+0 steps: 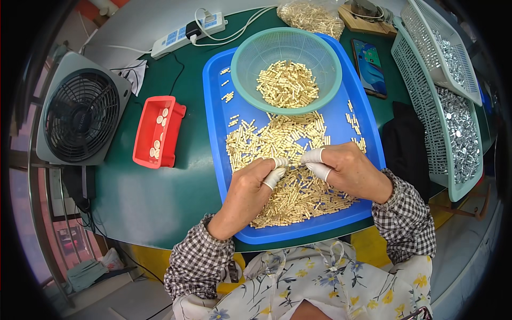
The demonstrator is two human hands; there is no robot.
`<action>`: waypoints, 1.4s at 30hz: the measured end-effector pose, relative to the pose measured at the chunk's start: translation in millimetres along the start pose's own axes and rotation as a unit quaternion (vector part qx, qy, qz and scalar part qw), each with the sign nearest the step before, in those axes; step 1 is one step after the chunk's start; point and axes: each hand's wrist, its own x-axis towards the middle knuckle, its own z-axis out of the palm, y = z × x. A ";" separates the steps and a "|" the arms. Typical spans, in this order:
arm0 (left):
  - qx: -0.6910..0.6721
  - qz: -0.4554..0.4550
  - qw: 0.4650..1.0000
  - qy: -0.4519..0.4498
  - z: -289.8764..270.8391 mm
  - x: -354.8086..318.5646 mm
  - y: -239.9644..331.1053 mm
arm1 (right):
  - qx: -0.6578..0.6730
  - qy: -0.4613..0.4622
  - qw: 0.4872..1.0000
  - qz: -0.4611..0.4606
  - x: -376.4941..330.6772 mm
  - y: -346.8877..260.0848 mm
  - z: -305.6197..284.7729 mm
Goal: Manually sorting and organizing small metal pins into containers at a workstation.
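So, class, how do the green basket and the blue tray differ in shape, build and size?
The green basket is round, while the blue tray is roughly rectangular with rounded corners. The basket has mesh walls; the tray looks solid. The basket is smaller, sitting over the far part of the larger tray. Both hold small gold-coloured pieces.

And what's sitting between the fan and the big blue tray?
Between the fan and the blue tray, the head view shows a red bin with pale round pieces in it, on the green table.
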 end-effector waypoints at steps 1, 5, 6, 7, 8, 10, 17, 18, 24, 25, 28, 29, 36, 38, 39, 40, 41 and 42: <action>0.020 0.013 1.000 0.009 0.9 -0.6 -1.8 | 0.000 0.000 1.000 0.000 0.2 -0.8 -0.7; 0.072 0.072 0.994 0.028 3.1 0.3 -7.2 | -0.049 -0.026 0.998 -0.007 0.2 -3.9 -3.3; 0.088 0.094 0.991 0.034 3.2 0.5 -7.7 | -0.066 -0.034 0.997 -0.012 -0.5 -3.3 -3.2; 0.088 0.094 0.991 0.034 2.9 0.4 -7.4 | -0.082 -0.042 0.996 -0.017 -1.1 -2.6 -3.0; 0.090 0.088 0.992 0.029 2.6 -0.1 -6.6 | -0.099 -0.049 0.994 -0.022 -1.8 -1.6 -2.7; 0.096 0.075 0.992 0.018 1.8 -0.7 -4.4 | -0.072 -0.039 0.996 -0.030 -2.5 1.9 -0.5; 0.077 0.090 0.993 0.009 0.0 -1.1 -3.9 | 0.147 -0.099 0.961 0.213 3.6 -10.1 -8.3; 0.076 0.100 0.992 0.003 0.3 -1.1 -4.3 | 0.150 -0.094 0.964 0.200 3.1 -9.9 -7.9; -0.040 0.003 0.998 -0.046 0.0 -3.6 5.5 | 0.248 -0.125 0.937 0.211 4.0 -15.6 -11.4; -0.051 0.001 0.997 -0.054 0.9 -4.0 6.4 | 0.248 -0.125 0.937 0.211 4.0 -15.6 -11.2; -0.105 -0.041 0.991 -0.072 2.0 -4.7 9.1 | 0.273 -0.166 0.929 0.187 3.3 -14.5 -10.4; -0.147 -0.083 0.982 -0.082 1.8 -5.0 10.6 | 0.273 -0.166 0.929 0.186 3.2 -14.3 -10.9; -0.309 -0.152 0.936 -0.070 -2.8 0.3 16.6 | 0.423 -0.116 0.875 0.203 5.1 -10.1 -21.7; -0.332 -0.172 0.925 -0.066 -5.1 1.3 17.1 | 0.413 -0.082 0.884 0.201 6.9 -12.0 -28.4; -0.332 -0.169 0.926 -0.066 -6.7 0.7 20.7 | 0.404 -0.049 0.891 0.200 8.3 -13.7 -32.6; -0.318 -0.163 0.932 -0.066 -8.1 -1.2 24.7 | 0.395 -0.015 0.897 0.198 10.5 -15.7 -37.2; -0.304 -0.157 0.937 -0.066 -9.5 -3.8 28.8 | 0.392 -0.015 0.899 0.196 16.0 -17.5 -44.8; -0.290 -0.151 0.943 -0.065 -11.2 -6.5 32.9 | 0.353 0.029 0.917 0.184 24.6 -18.6 -55.3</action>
